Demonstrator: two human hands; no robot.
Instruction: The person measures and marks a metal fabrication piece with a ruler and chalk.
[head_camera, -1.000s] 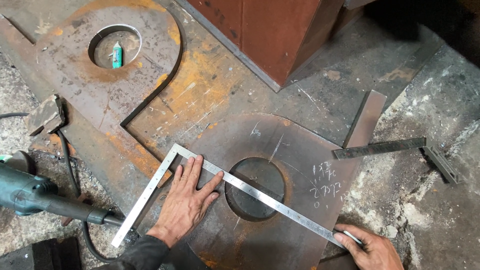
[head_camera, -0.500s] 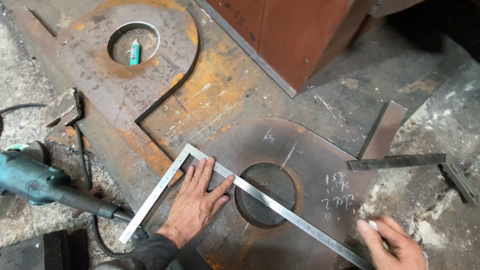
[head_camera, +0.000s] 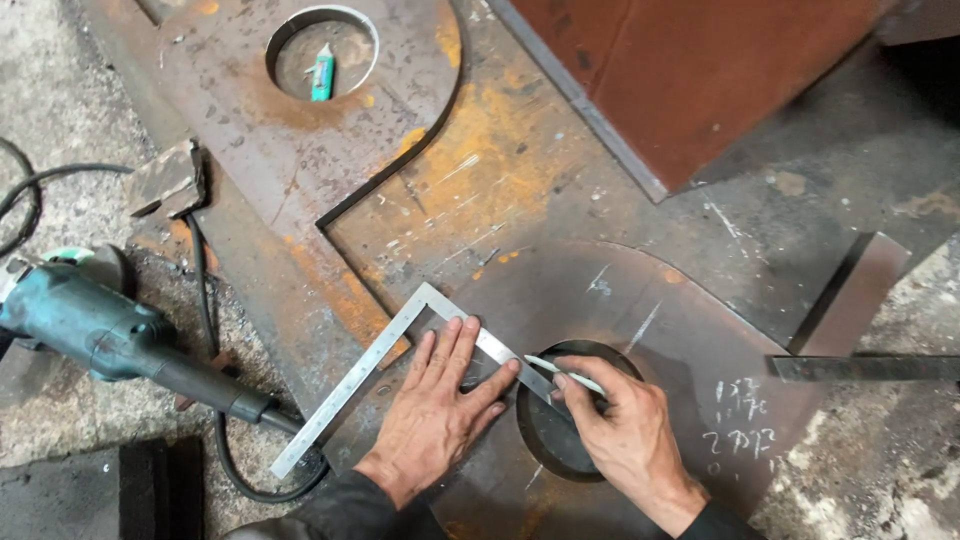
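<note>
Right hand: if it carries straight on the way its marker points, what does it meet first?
The right hand aims its marker up-left; the steel square blade lies first, right at the tip, though contact is unclear.

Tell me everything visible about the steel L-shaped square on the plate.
The flat, silvery steel L-shaped square lies on the rusty steel plate, its corner pointing away from the person. One arm runs down-left past the plate's edge; the other runs toward the round hole. The left hand presses flat on it; the right hand holds a white marking stick beside its edge.
</note>
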